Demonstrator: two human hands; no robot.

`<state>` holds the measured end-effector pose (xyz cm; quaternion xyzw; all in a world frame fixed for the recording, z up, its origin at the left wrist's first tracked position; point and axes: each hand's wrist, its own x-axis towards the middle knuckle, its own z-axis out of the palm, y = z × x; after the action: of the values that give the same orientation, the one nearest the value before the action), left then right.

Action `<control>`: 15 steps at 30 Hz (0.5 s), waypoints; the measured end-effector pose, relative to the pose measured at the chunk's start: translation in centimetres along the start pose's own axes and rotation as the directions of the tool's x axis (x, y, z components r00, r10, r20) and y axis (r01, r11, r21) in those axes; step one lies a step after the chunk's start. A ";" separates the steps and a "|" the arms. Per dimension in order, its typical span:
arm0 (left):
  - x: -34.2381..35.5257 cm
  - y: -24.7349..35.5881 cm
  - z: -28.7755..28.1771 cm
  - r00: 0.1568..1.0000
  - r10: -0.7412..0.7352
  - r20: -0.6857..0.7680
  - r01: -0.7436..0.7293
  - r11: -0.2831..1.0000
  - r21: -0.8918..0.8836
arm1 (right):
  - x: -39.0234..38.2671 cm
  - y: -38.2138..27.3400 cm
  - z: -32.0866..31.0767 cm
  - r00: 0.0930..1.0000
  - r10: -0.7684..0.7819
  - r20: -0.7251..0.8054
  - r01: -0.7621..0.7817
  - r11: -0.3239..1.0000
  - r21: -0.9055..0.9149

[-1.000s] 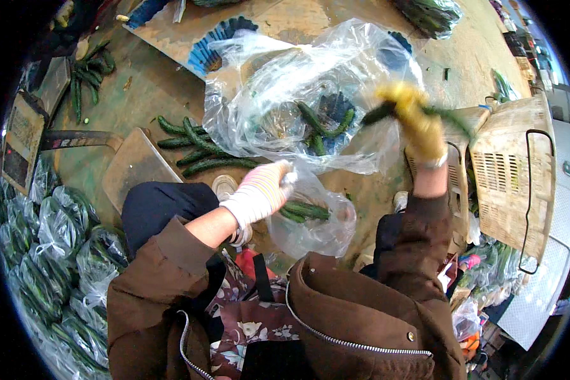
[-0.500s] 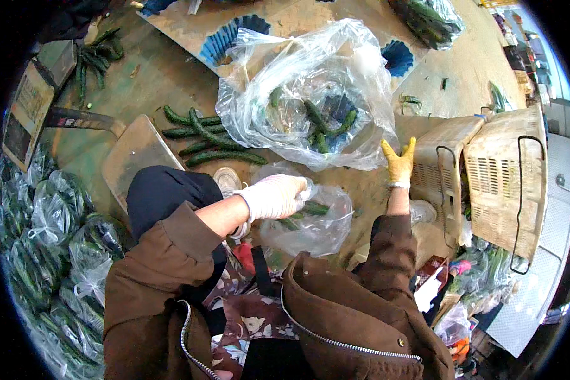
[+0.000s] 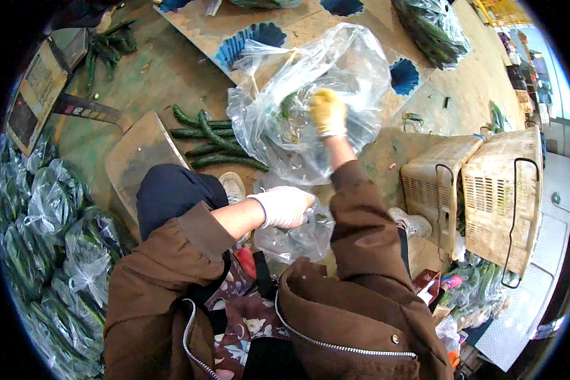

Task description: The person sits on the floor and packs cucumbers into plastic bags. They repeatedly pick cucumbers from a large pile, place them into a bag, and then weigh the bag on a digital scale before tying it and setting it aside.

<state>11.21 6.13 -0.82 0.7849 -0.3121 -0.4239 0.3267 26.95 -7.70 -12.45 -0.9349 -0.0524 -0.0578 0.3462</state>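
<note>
My left hand (image 3: 286, 206), in a white glove, is closed on the gathered top of a small clear plastic bag (image 3: 301, 240) between my feet. My right hand (image 3: 328, 113), in a yellow glove and slightly blurred, reaches down into the large open clear plastic bag (image 3: 354, 54). Its fingers look curled, and what they hold, if anything, is hidden under the hand. A bit of green shows in the large bag beside it. Several dark green cucumbers (image 3: 216, 136) lie on the floor left of the large bag.
Bagged cucumbers (image 3: 44, 234) are piled at left below a scale (image 3: 130, 161) with a display. Two cream plastic crates (image 3: 503, 190) stand at right. Beyond the large bag lies a board (image 3: 193, 31) with blue fluted cups (image 3: 404, 76) and another filled bag (image 3: 430, 31).
My right hand has moved left and inward, from spread fingers beside the large bag to curled inside it. My left hand keeps its hold on the small bag.
</note>
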 end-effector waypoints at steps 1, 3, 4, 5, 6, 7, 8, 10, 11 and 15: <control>0.1 0.5 -0.2 1.000 0.019 0.010 -0.019 1.000 0.014 | -1.1 -3.6 0.1 0.997 -0.021 0.069 0.024 0.998 -0.051; 0.8 0.4 0.4 0.996 0.044 0.075 -0.050 0.996 0.073 | -3.3 -5.7 2.5 0.931 0.134 0.340 -0.077 0.982 -0.174; 0.7 0.0 0.7 0.995 0.037 0.094 -0.046 0.995 0.094 | -4.9 -8.6 2.5 0.875 0.244 0.419 -0.148 0.957 -0.248; 0.5 0.3 0.4 0.984 -0.020 0.175 -0.007 0.988 0.153 | -5.4 -10.2 1.7 0.827 0.261 0.498 -0.108 0.943 -0.315; 0.3 0.2 0.4 0.988 0.001 0.157 -0.031 0.982 0.186 | -5.8 -10.8 1.1 0.772 0.290 0.566 -0.068 0.923 -0.380; 0.3 0.1 0.5 0.985 0.009 0.170 -0.044 0.978 0.206 | -6.9 -8.3 2.8 0.840 0.198 0.506 0.024 0.916 -0.400; 0.4 0.1 0.5 0.984 0.015 0.175 -0.055 0.973 0.225 | -7.0 -6.1 3.3 0.827 0.247 0.505 -0.022 0.912 -0.410; 1.0 0.4 0.5 0.985 0.042 0.170 -0.085 0.962 0.258 | -6.0 -2.9 3.0 0.799 0.331 0.502 -0.105 0.899 -0.426; 0.8 0.2 0.6 0.987 0.040 0.158 -0.082 0.960 0.269 | -5.1 -2.8 1.3 0.835 0.256 0.487 -0.051 0.917 -0.396; 1.1 1.7 -0.3 0.967 0.005 0.256 -0.074 0.963 0.259 | 1.2 -0.2 -17.1 0.912 0.307 0.271 -0.321 0.947 0.008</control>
<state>11.59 4.35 0.17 0.7548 -0.4212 -0.4681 0.1839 26.87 -18.64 0.74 -0.9210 0.0508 0.1263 0.3650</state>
